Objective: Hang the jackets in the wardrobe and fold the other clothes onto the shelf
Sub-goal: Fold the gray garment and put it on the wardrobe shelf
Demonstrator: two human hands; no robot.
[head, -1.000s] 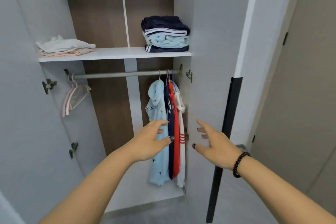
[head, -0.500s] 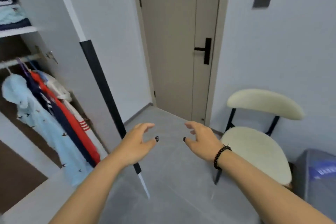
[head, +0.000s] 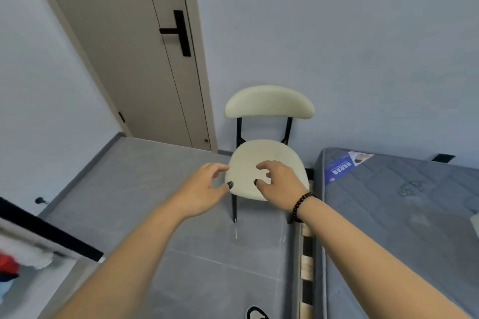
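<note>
Left hand point(head: 204, 190) & right hand point(head: 277, 181) held out over chair point(head: 269, 103), fingers loosely spread (holding nothing), bed point(head: 401, 215) at right.

Cream chair point(head: 267, 163) beside grey mattress point(head: 404, 215)

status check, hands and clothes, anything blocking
Left hand and right hand both empty, fingers loose, out toward the chair. Hung clothes at far left edge. Floor ahead unobstructed.

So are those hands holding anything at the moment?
Nothing is held. The left hand and right hand hover empty, fingers loosely curled, before the cream cushioned chair.
</note>
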